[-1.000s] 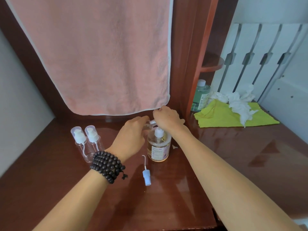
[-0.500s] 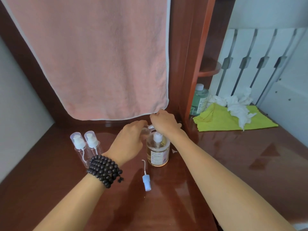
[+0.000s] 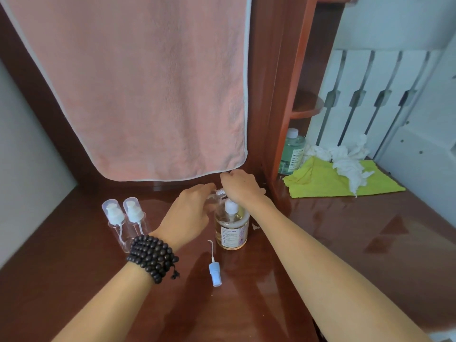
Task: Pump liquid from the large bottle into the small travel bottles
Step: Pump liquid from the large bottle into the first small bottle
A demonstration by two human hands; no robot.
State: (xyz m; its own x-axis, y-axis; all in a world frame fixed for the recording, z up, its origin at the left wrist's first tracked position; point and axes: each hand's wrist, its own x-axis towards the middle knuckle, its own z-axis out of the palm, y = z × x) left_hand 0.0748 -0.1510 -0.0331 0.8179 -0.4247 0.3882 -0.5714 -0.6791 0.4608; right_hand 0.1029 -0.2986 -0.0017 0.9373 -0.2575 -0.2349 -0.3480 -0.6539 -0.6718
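Left hand grips a clear small travel bottle at the amber pump bottle; right hand clasps the pump; two capped clear bottles look unfilled.

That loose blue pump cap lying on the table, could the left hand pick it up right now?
Probably not yet: the left hand is holding a small bottle at the pump. The blue pump cap itself lies uncovered.
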